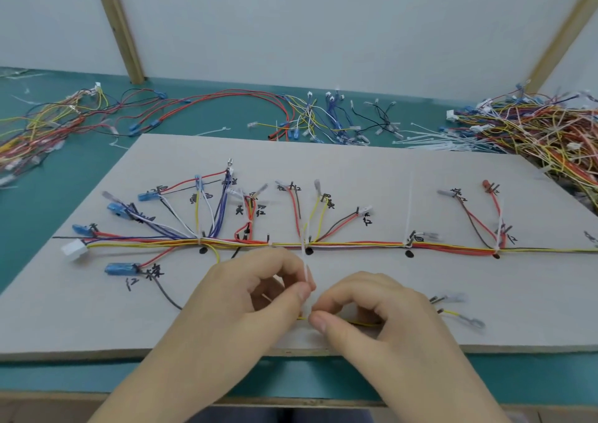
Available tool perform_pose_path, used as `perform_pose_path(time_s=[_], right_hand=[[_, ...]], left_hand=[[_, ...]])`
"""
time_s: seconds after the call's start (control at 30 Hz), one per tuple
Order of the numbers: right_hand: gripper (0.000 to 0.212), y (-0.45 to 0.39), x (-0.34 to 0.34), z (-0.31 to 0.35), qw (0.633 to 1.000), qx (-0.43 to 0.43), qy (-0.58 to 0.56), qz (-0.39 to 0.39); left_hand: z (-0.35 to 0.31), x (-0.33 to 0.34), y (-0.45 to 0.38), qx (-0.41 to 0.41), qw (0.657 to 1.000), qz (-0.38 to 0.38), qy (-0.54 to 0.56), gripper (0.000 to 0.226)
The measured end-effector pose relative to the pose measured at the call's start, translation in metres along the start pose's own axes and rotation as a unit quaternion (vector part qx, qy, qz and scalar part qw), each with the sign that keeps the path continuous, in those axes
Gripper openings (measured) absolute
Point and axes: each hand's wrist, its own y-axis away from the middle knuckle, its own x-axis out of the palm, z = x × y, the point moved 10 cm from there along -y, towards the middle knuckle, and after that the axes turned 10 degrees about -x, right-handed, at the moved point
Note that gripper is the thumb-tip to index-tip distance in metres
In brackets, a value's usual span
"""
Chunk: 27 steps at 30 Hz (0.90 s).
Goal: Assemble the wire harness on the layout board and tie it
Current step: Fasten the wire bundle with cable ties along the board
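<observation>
My left hand (246, 296) has its grip pinched on the white cable tie (304, 257), which runs up to the wire harness (323, 245) spread along the layout board (372, 176) on the worktop (38, 196). My right hand (372, 312) pinches the tie's lower end beside a yellow wire (362, 323).

The board (356, 170) lies flat on the tabletop (48, 170), near its front edge. The harness (356, 245) runs left to right across the board's middle, branches fanning toward the back. Both hands (246, 296) (372, 309) meet over the board's front edge, pinching a tie (304, 257) that reaches back to the harness. Loose wires (226, 112) lie behind the board, a heap (543, 131) at back right.
</observation>
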Motion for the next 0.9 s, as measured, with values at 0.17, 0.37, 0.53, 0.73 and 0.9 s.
perform_pose_path(time_s=[0.17,0.37,0.53,0.73,0.9], right_hand=[[0.017,-0.004,0.009,0.006,0.999,-0.017,0.027,0.007],[0.029,-0.007,0.010,0.008,0.999,-0.035,0.035,-0.008],[0.032,-0.006,0.014,0.010,0.997,-0.060,0.057,-0.003],[0.029,-0.009,0.015,0.010,0.995,-0.053,0.080,0.036],[0.025,-0.034,-0.038,0.016,0.996,-0.039,-0.059,-0.053]], left_hand=[[-0.006,-0.001,0.003,0.033,0.999,0.014,-0.015,0.016],[-0.004,-0.004,0.005,0.044,0.999,-0.010,0.010,0.022],[-0.004,-0.005,0.007,0.071,0.997,-0.013,-0.011,0.018],[-0.023,-0.021,0.008,0.091,0.995,-0.010,-0.038,0.023],[-0.043,-0.104,-0.029,0.097,0.987,-0.125,-0.038,0.020]])
